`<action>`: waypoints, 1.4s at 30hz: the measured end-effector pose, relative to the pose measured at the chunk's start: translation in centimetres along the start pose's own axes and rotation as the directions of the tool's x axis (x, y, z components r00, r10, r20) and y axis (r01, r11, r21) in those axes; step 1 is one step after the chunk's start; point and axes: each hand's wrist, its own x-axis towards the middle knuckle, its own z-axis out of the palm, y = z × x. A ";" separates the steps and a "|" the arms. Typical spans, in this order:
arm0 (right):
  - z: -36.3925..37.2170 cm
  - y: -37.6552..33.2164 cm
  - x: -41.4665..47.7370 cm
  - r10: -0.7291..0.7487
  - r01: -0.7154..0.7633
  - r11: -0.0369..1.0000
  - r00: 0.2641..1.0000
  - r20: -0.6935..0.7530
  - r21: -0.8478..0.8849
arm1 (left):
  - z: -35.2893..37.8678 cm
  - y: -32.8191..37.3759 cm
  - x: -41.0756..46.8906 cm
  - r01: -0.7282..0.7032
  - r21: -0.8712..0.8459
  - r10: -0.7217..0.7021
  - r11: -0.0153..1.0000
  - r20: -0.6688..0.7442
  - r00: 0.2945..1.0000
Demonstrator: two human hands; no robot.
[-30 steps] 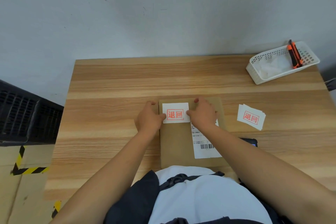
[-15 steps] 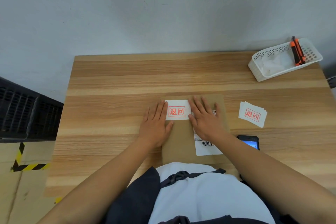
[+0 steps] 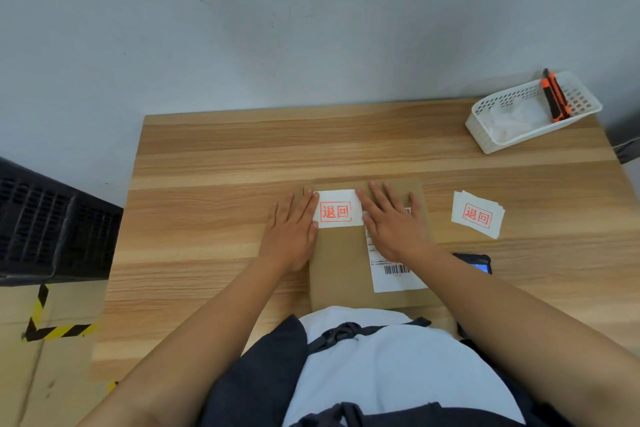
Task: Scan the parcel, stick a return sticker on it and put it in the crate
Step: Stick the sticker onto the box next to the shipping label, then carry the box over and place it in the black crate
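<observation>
A flat brown cardboard parcel (image 3: pixel 341 267) lies on the wooden table in front of me. A white return sticker (image 3: pixel 336 208) with red characters sits on its far left corner. A white shipping label (image 3: pixel 394 270) with a barcode is on its right side. My left hand (image 3: pixel 294 232) lies flat, fingers apart, on the parcel's left edge and the table, touching the sticker's left side. My right hand (image 3: pixel 391 222) lies flat on the parcel to the right of the sticker, partly covering the label. The black crate (image 3: pixel 52 225) stands left of the table.
A small stack of return stickers (image 3: pixel 478 213) lies right of the parcel. A dark handheld scanner (image 3: pixel 476 262) shows behind my right forearm. A white basket (image 3: pixel 530 114) with an orange knife (image 3: pixel 554 97) sits at the far right corner. The wall is behind the table.
Both hands went from pinching the sticker's ends to lying flat beside it, and have slid slightly apart. The sticker now lies flat on the parcel.
</observation>
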 end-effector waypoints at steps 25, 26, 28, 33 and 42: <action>0.5 7.2 -13.7 0.533 -0.294 0.316 0.841 0.087 0.902 | 0.8 1.6 -6.7 0.412 -0.871 -0.408 0.267 0.284 0.867; 1.0 6.9 -13.9 0.538 -0.310 0.277 0.834 0.121 0.909 | 0.9 1.9 -6.9 0.427 -0.880 -0.413 0.208 0.316 0.854; 1.8 6.3 -14.2 0.530 -0.330 0.232 0.832 0.165 0.915 | 1.4 2.4 -7.3 0.444 -0.886 -0.395 0.131 0.364 0.843; 2.4 6.0 -14.3 0.466 -0.340 0.222 0.860 0.207 0.914 | 2.1 3.2 -8.0 0.460 -0.882 -0.369 0.104 0.395 0.841; 2.5 7.4 -13.2 0.411 -0.343 0.204 0.880 0.237 0.917 | 1.6 5.3 -8.6 0.467 -0.874 -0.372 0.134 0.392 0.841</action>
